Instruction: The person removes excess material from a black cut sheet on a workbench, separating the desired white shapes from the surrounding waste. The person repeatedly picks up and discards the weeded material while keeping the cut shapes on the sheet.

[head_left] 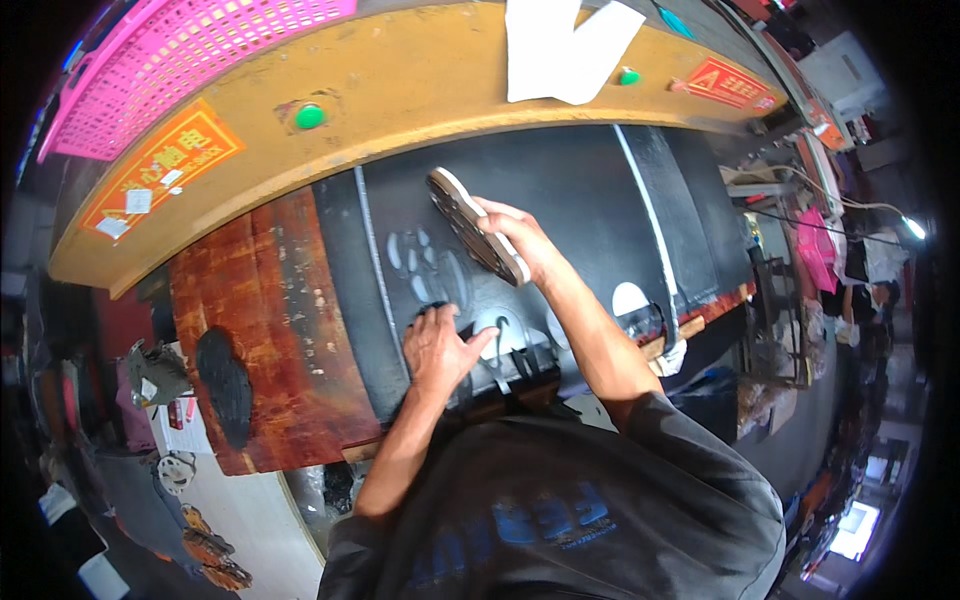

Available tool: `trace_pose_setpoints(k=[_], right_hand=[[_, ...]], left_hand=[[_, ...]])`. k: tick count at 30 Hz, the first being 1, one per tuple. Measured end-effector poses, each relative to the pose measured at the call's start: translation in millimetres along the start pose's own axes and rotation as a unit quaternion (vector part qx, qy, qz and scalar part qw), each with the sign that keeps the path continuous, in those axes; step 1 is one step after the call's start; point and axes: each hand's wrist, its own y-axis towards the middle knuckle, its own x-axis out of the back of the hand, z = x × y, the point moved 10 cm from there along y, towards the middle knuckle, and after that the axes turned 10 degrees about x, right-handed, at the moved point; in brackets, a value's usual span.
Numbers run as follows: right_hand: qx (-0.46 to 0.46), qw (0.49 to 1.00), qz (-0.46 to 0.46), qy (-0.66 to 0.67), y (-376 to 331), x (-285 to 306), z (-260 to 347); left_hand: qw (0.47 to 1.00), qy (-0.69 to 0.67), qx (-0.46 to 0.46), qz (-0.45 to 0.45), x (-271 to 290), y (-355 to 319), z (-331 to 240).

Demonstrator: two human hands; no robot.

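Dark shirt (640, 490): nearest the camera, filling the lower middle, blue print on it.
Right hand (515, 235): fingers closed on one long edge of a shoe sole.
Shoe sole (466, 222): tilted over the black tabletop (545, 180), dark patterned face and pale rim showing.
Left hand (440, 350): fingers loosely spread, thumb well apart; whether the tips press on anything, I cannot tell.
Pale marks (430, 268): just beyond the left fingertips.
Brown board (285, 370): at left, carrying a dark sole-shaped piece (224, 385).
Yellow housing (400, 105): along the far side.
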Motion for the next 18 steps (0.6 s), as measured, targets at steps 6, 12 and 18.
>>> trace_pose_setpoints(k=[6,12,18], right_hand=[[0.217,0.906,-0.033,-0.362,-31.7,38.0,51.0],[0.285,0.697,-0.018,-0.658,-61.0,20.4,27.6],[0.244,0.778,-0.012,-0.578,-42.3,49.7,37.7]], left_hand=[[0.975,-0.218,-0.004,-0.04,17.5,-12.1,30.0],[0.976,-0.212,0.036,-0.018,10.9,0.0,26.3],[0.96,-0.27,0.079,-0.008,28.4,7.5,5.5]])
